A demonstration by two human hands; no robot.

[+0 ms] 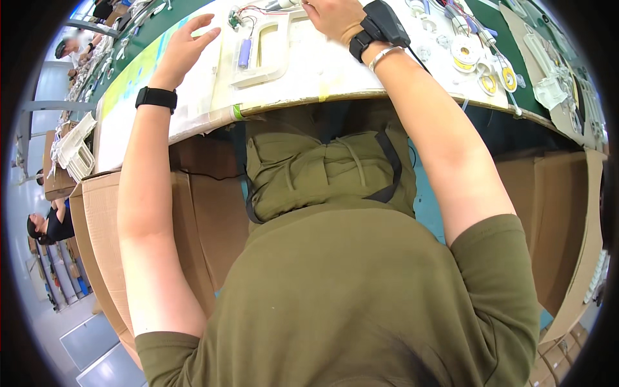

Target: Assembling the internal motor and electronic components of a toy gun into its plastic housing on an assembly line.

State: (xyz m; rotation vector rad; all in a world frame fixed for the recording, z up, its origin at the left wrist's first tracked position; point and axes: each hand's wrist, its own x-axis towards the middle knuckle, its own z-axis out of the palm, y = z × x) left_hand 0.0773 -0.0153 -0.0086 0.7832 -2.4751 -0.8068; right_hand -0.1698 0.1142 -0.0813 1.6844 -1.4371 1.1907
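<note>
My left hand (185, 48) hovers over the white table's left part, fingers apart and nothing in them. To its right lies a white plastic housing (255, 79) with a rectangular opening. A purple-blue cylindrical battery (244, 53) rests in its left side, with thin wires running up to a small green circuit board (233, 19). My right hand (336, 18) is at the top edge, its fingers pinched together beside a grey-white cylindrical part (282, 4). The upper edge cuts off part of those fingers, so what they hold cannot be made out.
White rings with yellow inserts (465, 53), wires and more purple-blue cells (490, 33) lie on the right. White plastic housings (548, 87) sit beyond them. Cardboard boxes (103, 213) flank me below the table edge. Other people (51, 222) are far left.
</note>
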